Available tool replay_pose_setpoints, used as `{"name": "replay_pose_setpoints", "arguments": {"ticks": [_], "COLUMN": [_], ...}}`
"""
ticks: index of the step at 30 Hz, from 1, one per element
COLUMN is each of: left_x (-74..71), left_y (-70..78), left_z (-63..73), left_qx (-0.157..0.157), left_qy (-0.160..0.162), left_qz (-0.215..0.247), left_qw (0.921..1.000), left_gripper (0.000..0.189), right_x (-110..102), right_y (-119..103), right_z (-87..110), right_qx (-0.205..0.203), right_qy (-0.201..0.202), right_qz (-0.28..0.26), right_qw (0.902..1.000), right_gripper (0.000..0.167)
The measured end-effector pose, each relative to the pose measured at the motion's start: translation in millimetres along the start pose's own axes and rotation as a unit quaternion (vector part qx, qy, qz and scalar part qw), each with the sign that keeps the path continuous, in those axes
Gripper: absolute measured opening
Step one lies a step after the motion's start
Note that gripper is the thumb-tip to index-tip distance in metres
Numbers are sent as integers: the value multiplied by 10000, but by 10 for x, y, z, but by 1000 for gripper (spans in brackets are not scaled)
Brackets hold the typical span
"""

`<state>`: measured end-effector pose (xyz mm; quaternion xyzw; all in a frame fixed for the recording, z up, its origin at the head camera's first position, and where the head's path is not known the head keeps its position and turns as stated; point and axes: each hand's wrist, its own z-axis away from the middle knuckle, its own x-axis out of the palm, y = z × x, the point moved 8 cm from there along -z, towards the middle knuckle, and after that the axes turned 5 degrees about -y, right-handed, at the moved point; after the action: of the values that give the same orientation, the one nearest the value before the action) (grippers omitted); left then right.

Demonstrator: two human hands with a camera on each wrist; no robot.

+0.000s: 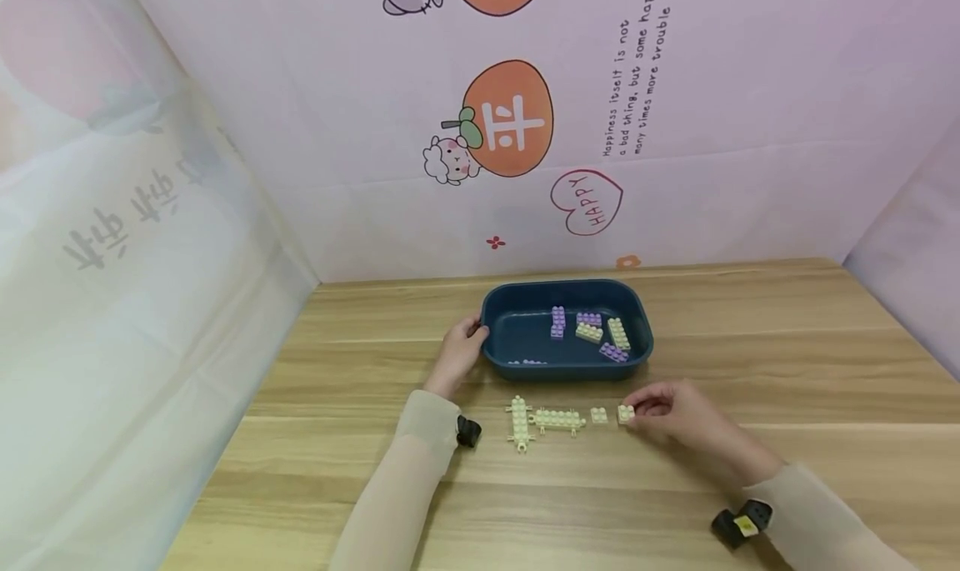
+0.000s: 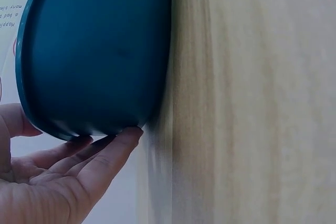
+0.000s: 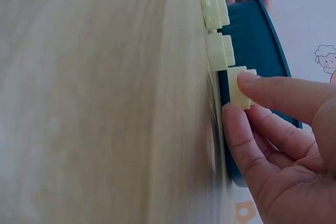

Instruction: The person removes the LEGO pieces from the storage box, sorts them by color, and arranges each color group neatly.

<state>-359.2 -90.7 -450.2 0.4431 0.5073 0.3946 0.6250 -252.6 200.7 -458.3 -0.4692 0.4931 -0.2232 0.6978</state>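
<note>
While the left hand (image 1: 456, 354) holds the left end of the dark blue tray (image 1: 566, 372), its thumb and fingers set against the rim and outer wall, the tray lies to the right of that grip, on the wooden surface (image 1: 315, 421). A black device (image 1: 468, 431) sits at the left cuff. In front of the tray, a long pale yellow piece (image 1: 520, 423) points away from the person; just right of it, a second long piece (image 1: 558, 421) lies crosswise, its left end close to the first. Whether these two touch is hard to tell. Inside the tray, purple bricks (image 1: 613, 353) and pale yellow bricks (image 1: 618, 333) lie mostly toward the right half, with a few purple studs partly hidden behind the near wall.

Further right along the row, a small square brick (image 1: 598, 415) lies by itself, near the held brick (image 1: 626, 414). That one is pinched at the very fingertips of the right hand (image 1: 678, 417), a narrow grip, with the brick sticking out to the left of the fingers. Whether its underside touches the surface cannot be told.
</note>
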Motion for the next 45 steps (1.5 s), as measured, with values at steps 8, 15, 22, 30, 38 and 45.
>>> {"name": "replay_pose_setpoints", "arguments": {"ticks": [8, 15, 22, 30, 38, 45], "left_x": [15, 1, -11, -4, -6, -1], "left_y": [15, 24, 2, 2, 8, -14], "left_z": [0, 24, 23, 18, 32, 24], "left_qx": [31, 33, -3, 8, -2, -14], "left_qy": [-29, 43, 142, 103, 73, 75], "left_qz": [-38, -59, -51, -12, 38, 80], "left_qw": [10000, 10000, 9999, 9999, 10000, 9999], "left_gripper": [44, 43, 42, 42, 42, 42], "right_x": [30, 35, 44, 42, -1, -25], "right_y": [19, -26, -12, -12, -11, -12], "right_z": [-24, -55, -68, -64, -51, -38], "right_qx": [1, -161, -108, -113, -32, 1], "right_qy": [-10, -15, -96, -128, -31, -75], "right_qz": [486, 666, 654, 556, 439, 337], "right_qw": [9988, 9977, 9978, 9983, 9990, 9994], "right_gripper": [23, 22, 23, 27, 32, 35]}}
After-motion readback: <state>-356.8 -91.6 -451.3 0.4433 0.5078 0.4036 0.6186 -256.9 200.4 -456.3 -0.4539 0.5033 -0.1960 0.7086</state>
